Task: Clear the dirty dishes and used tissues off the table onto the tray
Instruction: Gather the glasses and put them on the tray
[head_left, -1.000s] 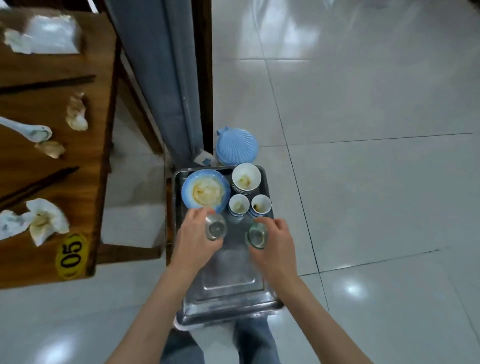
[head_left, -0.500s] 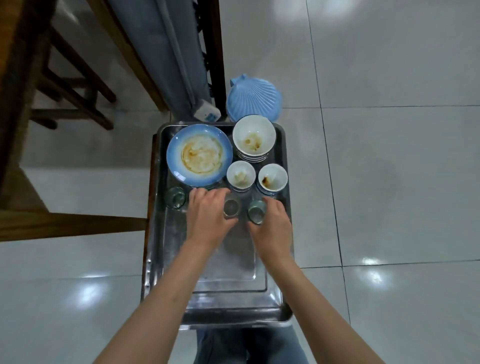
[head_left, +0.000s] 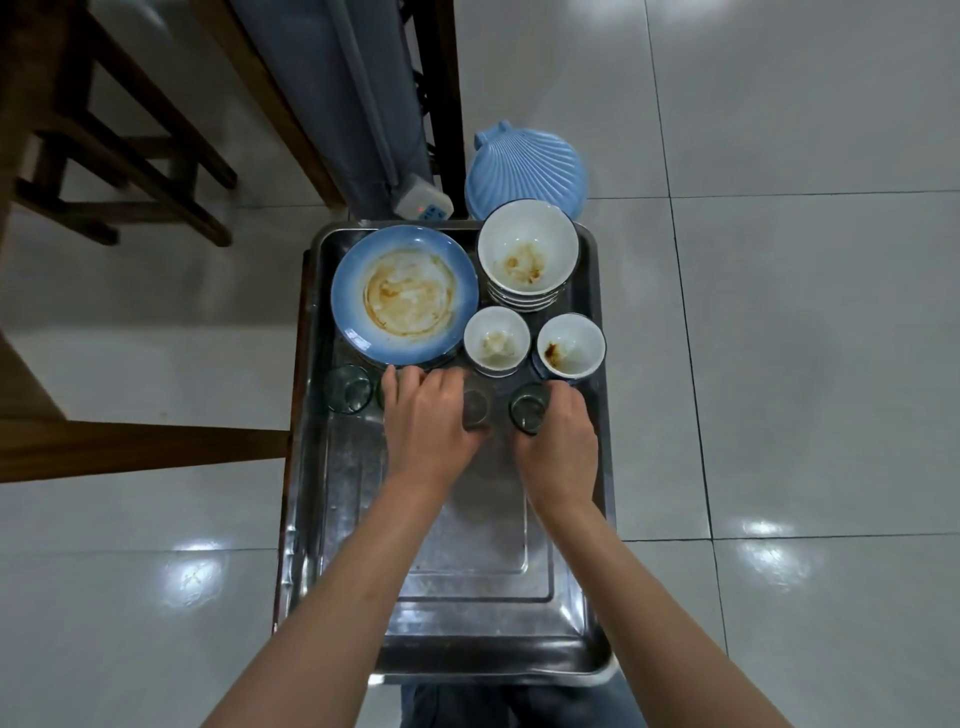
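Now the right hand has its grip round a glass standing on the tray; the left hand seems to hold another glass, partly hidden. Setting-down step; next, let go and fetch tissues, not in view.

Left hand hides most of middle glass; grip unclear.
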